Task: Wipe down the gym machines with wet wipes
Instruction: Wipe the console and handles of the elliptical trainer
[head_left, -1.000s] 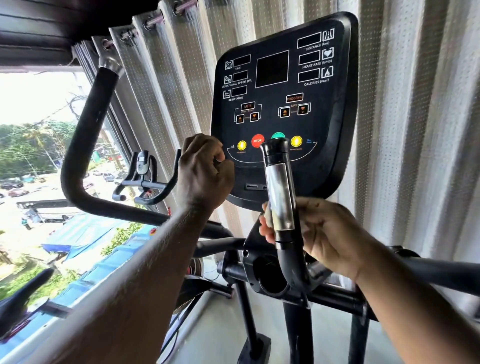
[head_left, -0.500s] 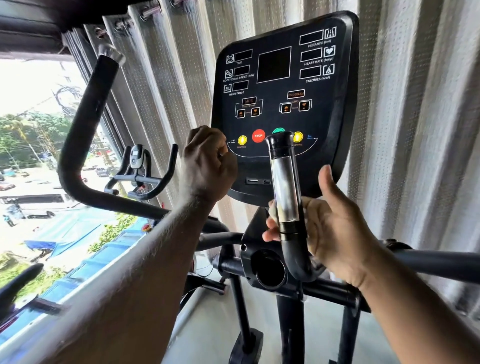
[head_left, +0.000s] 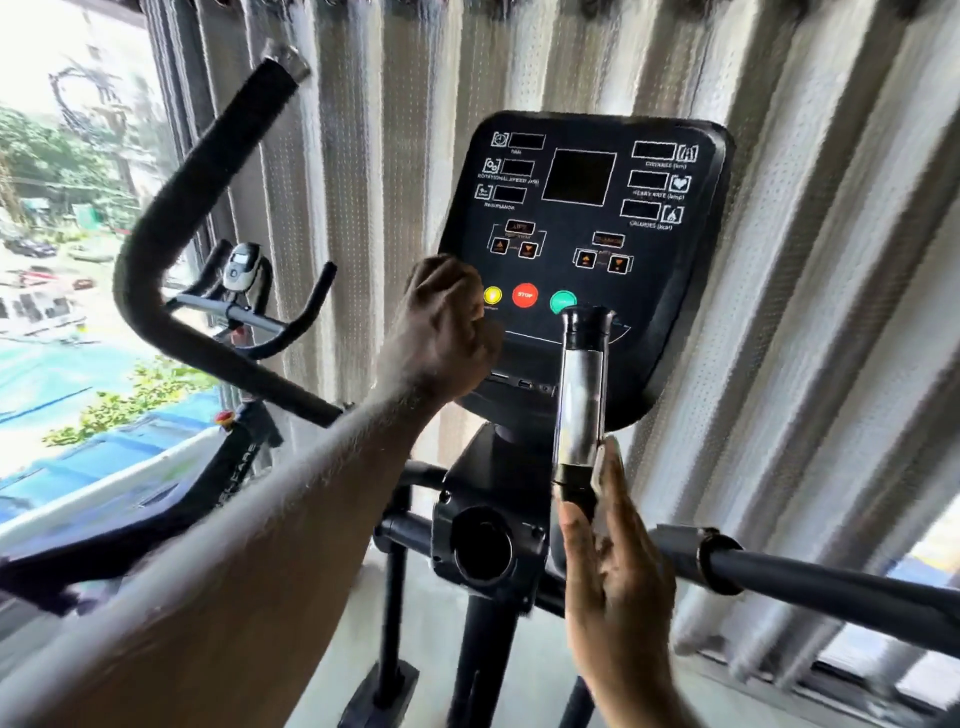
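A black exercise-machine console (head_left: 670, 291) with yellow, red and green buttons stands before a curtain. In front of it rises an upright grip (head_left: 582, 395) with a shiny metal sleeve. My right hand (head_left: 613, 571) has straight fingers and lies flat against the grip's lower black part. A pale wet wipe (head_left: 598, 467) shows at its fingertips against the grip. My left hand (head_left: 441, 332) is a fist at the console's lower left, seemingly curled round the machine's left grip, which it hides.
A long curved black handlebar (head_left: 171, 208) sweeps up on the left, and a black bar (head_left: 831, 577) runs out to the right. An exercise bike (head_left: 244, 270) stands behind by the window (head_left: 62, 208). A ribbed grey curtain (head_left: 831, 260) hangs close behind.
My right hand let go of its wrap round the grip and straightened its fingers, sliding lower. The view dropped and shifted, so the console sits lower in the frame. The left fist kept its place.
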